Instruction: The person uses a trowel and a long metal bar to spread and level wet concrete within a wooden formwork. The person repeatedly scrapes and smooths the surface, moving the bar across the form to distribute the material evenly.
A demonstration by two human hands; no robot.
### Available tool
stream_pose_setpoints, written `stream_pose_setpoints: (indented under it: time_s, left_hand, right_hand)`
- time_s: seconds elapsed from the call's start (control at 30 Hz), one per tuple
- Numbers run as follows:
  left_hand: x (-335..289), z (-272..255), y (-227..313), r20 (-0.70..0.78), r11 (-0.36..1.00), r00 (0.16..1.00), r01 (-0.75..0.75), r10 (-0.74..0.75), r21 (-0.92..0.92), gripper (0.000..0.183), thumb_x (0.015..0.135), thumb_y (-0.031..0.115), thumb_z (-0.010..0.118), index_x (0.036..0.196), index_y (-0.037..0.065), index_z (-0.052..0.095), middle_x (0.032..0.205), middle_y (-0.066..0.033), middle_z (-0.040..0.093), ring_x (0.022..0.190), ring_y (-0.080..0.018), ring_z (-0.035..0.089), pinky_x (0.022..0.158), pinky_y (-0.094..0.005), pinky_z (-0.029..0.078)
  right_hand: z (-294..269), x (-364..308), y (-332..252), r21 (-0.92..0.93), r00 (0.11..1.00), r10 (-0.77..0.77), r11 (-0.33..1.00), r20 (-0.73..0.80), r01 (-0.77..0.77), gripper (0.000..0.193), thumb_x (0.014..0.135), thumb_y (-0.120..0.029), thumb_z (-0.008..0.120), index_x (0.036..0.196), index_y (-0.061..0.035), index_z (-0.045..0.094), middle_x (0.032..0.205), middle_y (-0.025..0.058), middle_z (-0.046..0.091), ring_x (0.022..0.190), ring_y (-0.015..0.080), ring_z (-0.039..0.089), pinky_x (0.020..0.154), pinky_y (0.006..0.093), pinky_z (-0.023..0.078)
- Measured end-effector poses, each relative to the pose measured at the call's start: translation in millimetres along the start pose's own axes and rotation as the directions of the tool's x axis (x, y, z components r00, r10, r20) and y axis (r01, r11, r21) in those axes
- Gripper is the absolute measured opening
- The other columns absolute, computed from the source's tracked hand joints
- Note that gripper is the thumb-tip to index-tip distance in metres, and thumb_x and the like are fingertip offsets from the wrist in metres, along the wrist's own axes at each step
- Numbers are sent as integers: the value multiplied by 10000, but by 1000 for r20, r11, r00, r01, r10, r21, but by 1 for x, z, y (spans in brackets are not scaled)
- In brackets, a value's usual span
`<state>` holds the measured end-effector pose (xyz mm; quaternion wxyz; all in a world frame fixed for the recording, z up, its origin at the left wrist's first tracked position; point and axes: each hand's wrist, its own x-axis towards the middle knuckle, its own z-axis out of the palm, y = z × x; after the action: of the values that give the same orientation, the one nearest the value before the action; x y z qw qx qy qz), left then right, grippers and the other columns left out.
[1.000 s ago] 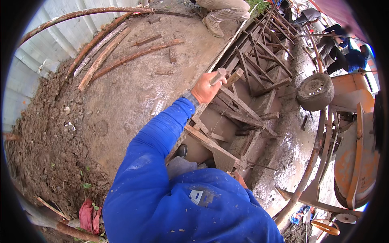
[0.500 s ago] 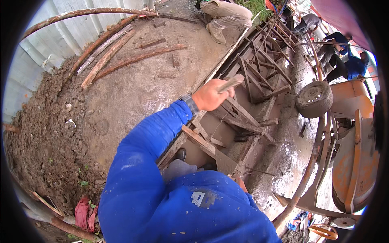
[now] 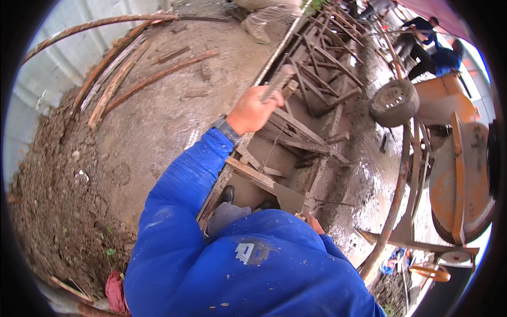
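Observation:
My left hand [image 3: 253, 111], with a watch at the wrist, reaches forward over the edge of a muddy timber formwork frame [image 3: 296, 129]. Its fingers are wrapped round a short mud-coated stick [image 3: 277, 83] that points up and away. Low beside my body, my right hand [image 3: 315, 224] is partly hidden by my blue jacket [image 3: 253, 264]. The visible fingers close at the corner of a flat, mud-grey trowel-like blade [image 3: 289, 198]. The blade lies against the end of a wooden board [image 3: 251, 173] that crosses the frame. My dark shoe [image 3: 228, 194] shows between the timbers.
Loose poles [image 3: 158, 82] lie on the muddy ground at left, near a corrugated metal fence [image 3: 58, 68]. On the right stands an orange mixer-like machine [image 3: 459, 179] with a muddy wheel [image 3: 395, 103]. A crouching person [image 3: 264, 16] is ahead; other people [image 3: 438, 53] are far right.
The whole view has shifted, so the ground and machine sit higher and further left. My left hand still grips the stick, now tipped more upright. My right hand stays by the blade.

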<state>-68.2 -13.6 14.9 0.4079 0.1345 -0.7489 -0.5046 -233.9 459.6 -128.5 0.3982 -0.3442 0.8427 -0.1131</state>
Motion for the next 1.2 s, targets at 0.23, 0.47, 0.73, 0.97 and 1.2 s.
stream_pose_setpoints:
  time_s: [0.23, 0.47, 0.73, 0.97, 1.2]
  left_hand:
    - [-27, 8, -40, 40, 985, 987, 160, -157, -70, 141, 925, 66, 563, 905, -3, 684, 908, -84, 698, 887, -187, 656, 861, -341, 504]
    - [-33, 14, -38, 101, 956, 969, 240, -225, -171, 122, 950, 64, 557, 996, 54, 670, 822, 57, 514, 700, -32, 434, 602, -229, 348]
    - [-14, 24, -3, -104, 994, 989, 102, -106, -43, 132, 974, 38, 557, 1068, 59, 647, 820, 56, 504, 689, -45, 426, 634, -221, 350]
    - [5, 30, 12, -228, 982, 959, 146, -170, -117, 139, 1016, 111, 549, 1115, 54, 629, 761, 45, 456, 656, -44, 392, 572, -226, 302]
    - [6, 32, 11, -408, 986, 902, 166, -144, 20, 154, 1023, 125, 533, 1135, 42, 599, 751, 28, 455, 651, -59, 399, 571, -233, 321]
  right_hand:
    - [19, 4, 54, -57, 990, -80, 996, -115, 74, 512, 920, -292, 725, 1282, 21, 543, 1113, 296, 690, 1069, 440, 674, 909, 476, 517]
    - [-56, -33, 38, 243, 819, -47, 944, -572, 225, 485, 975, -349, 691, 1272, 29, 625, 993, 148, 695, 843, 161, 664, 762, 358, 544]
    - [-182, -120, 78, 369, 452, 183, 854, -873, 367, 530, 938, -115, 661, 1419, 14, 481, 1212, 170, 647, 1021, 214, 649, 855, 330, 553]
    - [-174, -109, 197, 342, 365, 275, 930, -889, 133, 414, 822, -179, 636, 1172, 37, 591, 891, 128, 604, 772, 230, 615, 659, 384, 526]
    - [-33, -17, 192, 626, 691, 440, 779, -574, 23, 451, 798, -65, 663, 1218, -30, 504, 972, 222, 626, 875, 408, 648, 806, 491, 524]
